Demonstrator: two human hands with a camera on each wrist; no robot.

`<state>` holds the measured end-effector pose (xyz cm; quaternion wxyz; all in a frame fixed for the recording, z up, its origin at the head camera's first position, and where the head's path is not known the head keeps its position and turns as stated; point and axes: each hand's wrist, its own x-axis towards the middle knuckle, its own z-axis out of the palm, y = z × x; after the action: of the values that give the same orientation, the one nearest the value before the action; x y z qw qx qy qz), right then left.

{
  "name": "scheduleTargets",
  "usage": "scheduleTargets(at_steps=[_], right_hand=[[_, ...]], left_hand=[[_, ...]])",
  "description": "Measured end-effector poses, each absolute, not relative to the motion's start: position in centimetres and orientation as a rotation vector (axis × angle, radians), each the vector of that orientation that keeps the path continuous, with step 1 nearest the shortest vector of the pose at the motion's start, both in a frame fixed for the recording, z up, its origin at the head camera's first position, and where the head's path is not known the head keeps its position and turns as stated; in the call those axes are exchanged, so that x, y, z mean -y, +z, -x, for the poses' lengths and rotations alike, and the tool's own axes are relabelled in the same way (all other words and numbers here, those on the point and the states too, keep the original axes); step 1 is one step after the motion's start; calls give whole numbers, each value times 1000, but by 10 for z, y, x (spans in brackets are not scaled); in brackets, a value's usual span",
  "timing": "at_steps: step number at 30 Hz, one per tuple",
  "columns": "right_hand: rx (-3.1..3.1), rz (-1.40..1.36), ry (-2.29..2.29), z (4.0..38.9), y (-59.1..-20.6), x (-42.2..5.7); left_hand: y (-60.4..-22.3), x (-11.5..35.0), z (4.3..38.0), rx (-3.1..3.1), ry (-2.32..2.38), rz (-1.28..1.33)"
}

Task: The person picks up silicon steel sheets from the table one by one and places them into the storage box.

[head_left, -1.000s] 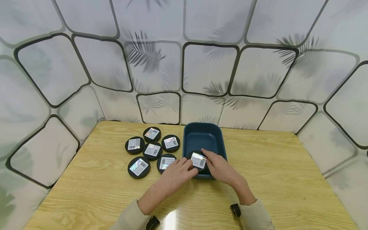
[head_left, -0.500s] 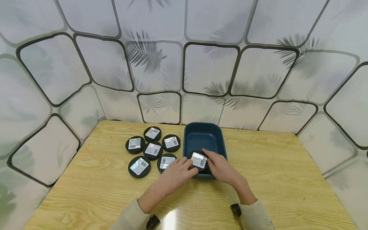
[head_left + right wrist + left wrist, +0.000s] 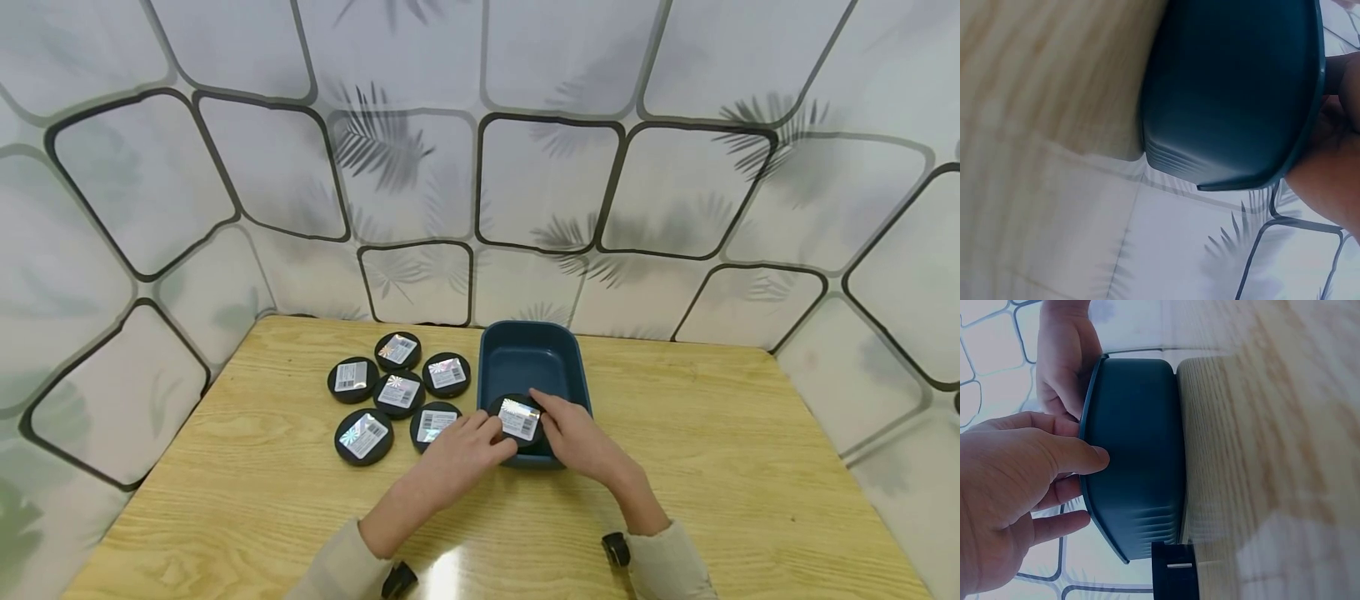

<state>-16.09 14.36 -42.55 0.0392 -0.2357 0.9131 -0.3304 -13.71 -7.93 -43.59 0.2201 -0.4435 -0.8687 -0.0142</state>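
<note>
The left hand [image 3: 465, 454] was partly closed, its fingers bent and its thumb drawn in, holding the left and near edge of a flat round black disc [image 3: 519, 419] with a silvery-white label. The right hand [image 3: 581, 437] held the same disc's right side, its index finger reaching toward the far edge. The disc lay label up, just below the centre of the frame, at the near end of a dark blue rectangular plastic-looking box [image 3: 528, 364]. Setting it down well seemed to call for an even grip from both sides, a level disc and fingertips clear of the walls before release. In the left-wrist view fingers crossed the rim, so a pinch there looked the likeliest slip.

The box's far part showed bare floor; whether anything lay under the disc could not be told. Six more labelled black discs [image 3: 399, 393] lay left of centre, outside the box, on the yellowish wood-grain table [image 3: 690, 433], one partly hidden by the left hand.
</note>
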Motion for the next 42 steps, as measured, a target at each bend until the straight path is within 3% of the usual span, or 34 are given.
scheduleTargets(at_steps=[13,42], right_hand=[[-2860,813,-1084,153,-413,-160],[-3117,889,-501,120,-419,-193]], left_hand=[[-435,76,138,2411,-48,1237],[-439,77,137,2387,-61,1214]])
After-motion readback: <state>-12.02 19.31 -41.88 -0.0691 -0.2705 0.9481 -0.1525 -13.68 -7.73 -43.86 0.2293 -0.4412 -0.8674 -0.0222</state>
